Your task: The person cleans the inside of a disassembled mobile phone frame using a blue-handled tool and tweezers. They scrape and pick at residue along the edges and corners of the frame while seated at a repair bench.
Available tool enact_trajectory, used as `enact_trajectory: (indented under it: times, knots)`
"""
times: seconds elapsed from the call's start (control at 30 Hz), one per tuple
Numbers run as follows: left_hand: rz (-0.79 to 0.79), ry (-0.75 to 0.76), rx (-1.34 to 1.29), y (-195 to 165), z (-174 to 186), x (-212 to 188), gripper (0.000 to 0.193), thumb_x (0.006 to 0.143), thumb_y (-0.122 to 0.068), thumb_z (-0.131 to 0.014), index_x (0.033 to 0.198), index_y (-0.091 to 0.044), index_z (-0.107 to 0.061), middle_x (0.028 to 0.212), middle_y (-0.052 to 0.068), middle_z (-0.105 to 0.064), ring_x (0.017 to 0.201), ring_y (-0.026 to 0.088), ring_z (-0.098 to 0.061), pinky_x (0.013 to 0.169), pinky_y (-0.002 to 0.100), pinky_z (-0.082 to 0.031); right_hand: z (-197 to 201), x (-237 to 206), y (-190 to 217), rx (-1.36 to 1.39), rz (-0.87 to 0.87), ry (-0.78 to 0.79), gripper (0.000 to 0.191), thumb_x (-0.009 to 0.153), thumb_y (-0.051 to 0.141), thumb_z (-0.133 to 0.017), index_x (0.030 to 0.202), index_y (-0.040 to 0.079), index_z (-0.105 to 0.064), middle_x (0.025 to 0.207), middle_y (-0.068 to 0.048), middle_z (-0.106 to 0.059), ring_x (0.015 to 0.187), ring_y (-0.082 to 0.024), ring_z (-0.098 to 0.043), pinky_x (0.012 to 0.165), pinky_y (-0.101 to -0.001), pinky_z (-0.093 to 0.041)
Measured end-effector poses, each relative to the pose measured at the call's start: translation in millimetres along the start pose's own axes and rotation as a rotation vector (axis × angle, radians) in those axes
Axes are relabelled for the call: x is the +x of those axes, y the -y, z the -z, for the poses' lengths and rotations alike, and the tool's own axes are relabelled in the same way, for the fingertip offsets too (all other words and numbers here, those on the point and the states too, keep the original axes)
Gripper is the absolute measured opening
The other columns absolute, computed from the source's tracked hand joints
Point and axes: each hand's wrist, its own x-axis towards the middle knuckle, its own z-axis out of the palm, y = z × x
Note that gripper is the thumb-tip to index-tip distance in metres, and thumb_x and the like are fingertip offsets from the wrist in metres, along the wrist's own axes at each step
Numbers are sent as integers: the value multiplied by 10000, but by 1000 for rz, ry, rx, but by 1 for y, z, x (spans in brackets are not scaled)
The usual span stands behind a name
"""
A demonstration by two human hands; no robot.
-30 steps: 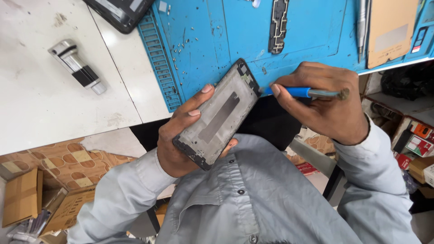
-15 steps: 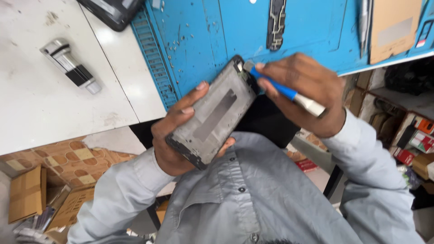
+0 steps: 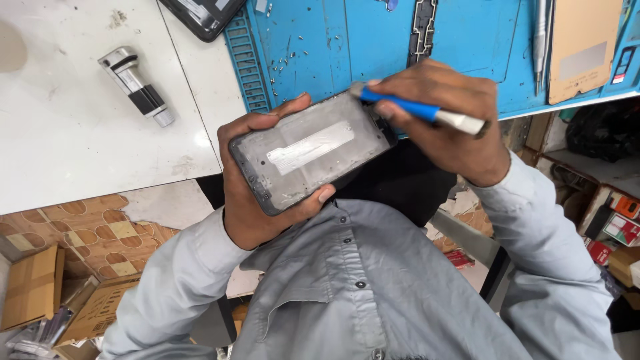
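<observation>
The left hand point(image 3: 257, 193) clasps a phone frame point(image 3: 310, 150) in its grip, tilted above the lap at the counter point(image 3: 80, 140) edge. The right hand point(image 3: 447, 117) grasps a blue-handled screwdriver point(image 3: 417, 110), its tip at the frame's upper end, over the blue repair mat point(image 3: 320, 40).

A person in a grey long-sleeved shirt, seen from above. The shirt point(image 3: 347, 280) is plain grey cloth with a pointed collar and a front placket fastened by small dark round buttons. Its sleeves run in soft folds to buttonless-looking cuffs that end at the wrists, just behind the bare left hand point(image 3: 257, 193) and the bare right hand point(image 3: 443, 123). No rings, watch or gloves show on either of the hands.
</observation>
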Motion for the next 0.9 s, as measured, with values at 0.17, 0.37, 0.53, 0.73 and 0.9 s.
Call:
enact_trajectory:
  times: [0.17,0.37,0.53,0.73,0.9]
  knots:
    - [11,5,-44,0,0,0,805,908,-47,-872,1410,-136,-248,1566,268,-421,1485,314,-454,1271,468,-508,5,17,9,5,16,56,185,944,26,-781,1116,-10,-724,1076,-130,-762,955,-244,-740,870,-384,-560]
    - [27,-18,-80,1,1,1,808,906,-66,-876,1420,-122,-255,1583,275,-412,1506,325,-465,1271,474,-505,8,24,8,91,80,45,159,977,31,-767,1120,-8,-711,1096,-143,-751,973,-242,-737,881,-374,-547]
    - [20,-12,-76,1,4,2,810,900,-68,-882,1418,-121,-261,1596,272,-413,1515,326,-452,1279,471,-506,1,24,5,-13,-7,57,154,997,26,-790,1145,17,-746,1092,-115,-772,907,-192,-746,847,-338,-564]
    - [42,8,-107,0,5,3,793,921,-76,-875,1425,-124,-264,1618,264,-386,1525,309,-435,1276,457,-489,-3,43,17,-4,35,62,151,1016,46,-807,1149,17,-743,1109,-109,-770,918,-200,-724,816,-322,-552]
    - [8,0,-69,2,4,0,801,909,-87,-882,1420,-124,-266,1607,248,-396,1538,295,-409,1289,451,-459,-15,51,24,90,91,68,171,928,57,-789,1069,-15,-724,1049,-134,-764,922,-217,-738,794,-364,-563]
